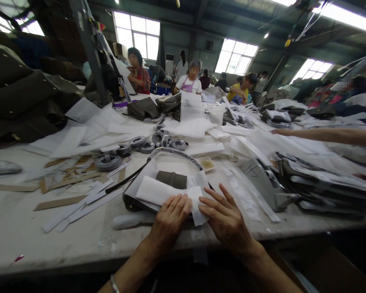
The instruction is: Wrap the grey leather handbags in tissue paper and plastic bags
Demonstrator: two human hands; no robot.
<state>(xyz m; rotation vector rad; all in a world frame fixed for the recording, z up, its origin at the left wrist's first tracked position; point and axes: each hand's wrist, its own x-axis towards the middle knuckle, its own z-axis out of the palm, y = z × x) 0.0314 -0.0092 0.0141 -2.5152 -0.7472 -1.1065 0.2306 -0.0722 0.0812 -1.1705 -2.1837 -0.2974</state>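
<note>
In the centre of the frame, the bag (130, 202) lies flat on the table (21, 232), close to its near edge, with a white sheet (158, 191) across its top. The left hand (172, 215) and the right hand (227, 215) both touch the sheet from below in the frame, so it lies just above them, towards the middle.

The sheet's long axis runs from left to right, dipping slightly towards the right. Its free left end points to the left of the frame, beyond the left hand; its right end turns down between the two hands. The right hand is nearer that end, while the left hand lies along the lower edge.

The left hand's fingers rest together, nearly straight, on the sheet; its thumb is hidden, so I cannot tell whether it also pinches. The right hand is unclenched, fingers spread, some tips on the sheet's right part.

The bag's long axis also runs left to right. Its strap (178, 151) arches towards the top of the frame, away from the hands, and a brown tab (171, 179) shows above the sheet.

Above the strap lie grey coils (137, 142); to its right is a small dish (206, 163). Right of centre stands a grey dispenser (259, 179), beside a stack of bags (320, 187). Another person's arm (323, 135) reaches in at right.
</note>
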